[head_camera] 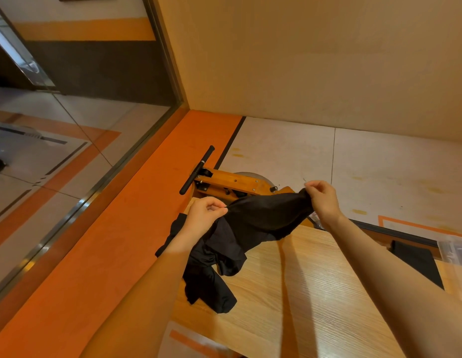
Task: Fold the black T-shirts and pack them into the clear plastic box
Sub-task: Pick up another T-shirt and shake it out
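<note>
Two hands: both were raised above the table, each pinching an edge of one black T-shirt.
Left hand: its fingers were curled, thumb and forefinger nipping the cloth at the shirt's left end.
Right hand: its fingers were curled too, gripping the shirt's right end, held a little higher than the left.
Shirt held: the upper edge was stretched between the two hands; the rest hung down in loose folds, its lower part touching the heap below.
Heap of black cloth: crumpled at the left edge of the table, partly hanging over it; how many shirts it held could not be told.
Table: pale wood grain, shadows of both arms falling across it.
Clear plastic box: only a corner showed at the right edge, beyond the right forearm.
Dark flat item: lay just left of the box; whether it was a folded shirt could not be told.
Wooden frame with a black bar handle: stood on the floor beyond the table's far end.
Floor: an orange band ran beside a glass wall.
</note>
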A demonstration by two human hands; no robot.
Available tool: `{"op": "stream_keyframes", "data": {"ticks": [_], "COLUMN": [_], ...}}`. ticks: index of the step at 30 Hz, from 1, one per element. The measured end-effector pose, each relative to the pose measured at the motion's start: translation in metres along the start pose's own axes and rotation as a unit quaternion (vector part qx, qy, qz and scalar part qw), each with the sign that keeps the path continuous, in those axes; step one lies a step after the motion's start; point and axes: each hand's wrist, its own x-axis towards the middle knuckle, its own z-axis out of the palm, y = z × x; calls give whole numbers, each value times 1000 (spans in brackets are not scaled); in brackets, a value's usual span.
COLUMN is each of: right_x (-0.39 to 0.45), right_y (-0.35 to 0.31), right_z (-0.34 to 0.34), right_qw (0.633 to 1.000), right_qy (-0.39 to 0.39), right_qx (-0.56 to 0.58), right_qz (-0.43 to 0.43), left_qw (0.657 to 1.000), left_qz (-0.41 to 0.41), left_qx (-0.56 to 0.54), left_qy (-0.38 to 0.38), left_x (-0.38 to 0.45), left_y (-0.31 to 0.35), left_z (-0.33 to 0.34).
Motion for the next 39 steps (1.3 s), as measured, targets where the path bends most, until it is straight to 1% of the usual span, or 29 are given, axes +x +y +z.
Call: {"op": "stream_keyframes", "data": {"ticks": [4,6,9,12,15,18,21,27,31,36,39], "right_x": [-19,-27,-38,-45,-51,-53,-54,-57,-53,-48,-44], "right_y": [-12,-16,-18,-18,-15,-11,-13,-18,-17,-23,-28], "right_z": [34,49,69,88,102,108,111,109,108,107,103], "right_qw": [989,975,950,927,909,913,922,933,947,970,980], "right_qy": [-117,-173,-254,-302,-350,-344,-337,-334,-282,-198,-161], "right_qx": [-81,-114,-152,-174,-177,-176,-162,-118,-126,-107,-86], "right_qz": [-45,-80,-101,-137,-139,-132,-104,-69,-89,-96,-83], "left_qw": [999,999,997,995,994,995,996,993,990,975,975], "left_qz": [-1,4,17,30,33,31,13,-26,-62,-77,-76], "left_qx": [-1,3,7,8,13,8,-5,15,-18,-93,-101], "left_qy": [-33,-51,-73,-98,-101,-94,-88,-112,-129,-185,-180], "left_x": [1,2,1,-2,-5,-9,-11,-13,-16,-23,-25], "left_y": [6,8,8,7,5,3,-1,-9,-7,-2,-6], "left_z": [4,4,0,-7,-13,-18,-19,-13,-9,-5,-7]}}
